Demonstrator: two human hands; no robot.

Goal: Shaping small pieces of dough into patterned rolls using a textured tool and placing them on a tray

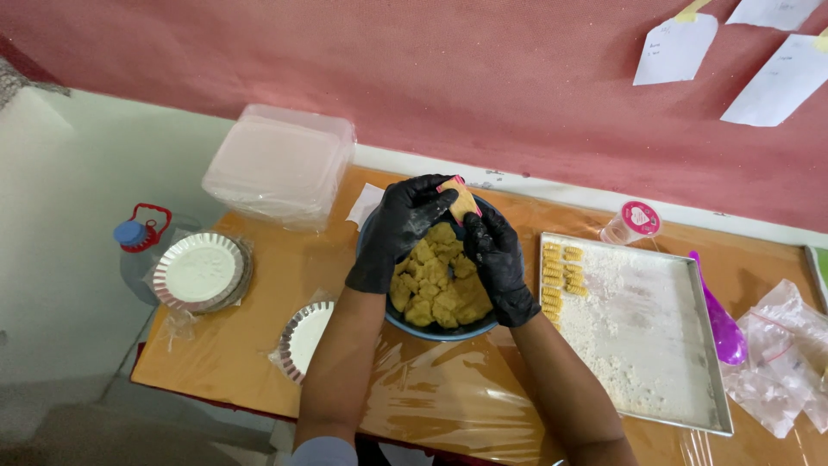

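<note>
— What are the gloved hands doing?
— The left hand [398,231] and right hand [496,259] are both pinching a small yellow dough piece [461,200] above the dough-filled blue round bowl [431,330] sitting on the bench [250,345].

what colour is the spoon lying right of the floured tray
Purple. The spoon lies beside the tray, clearest in the head view.
</note>
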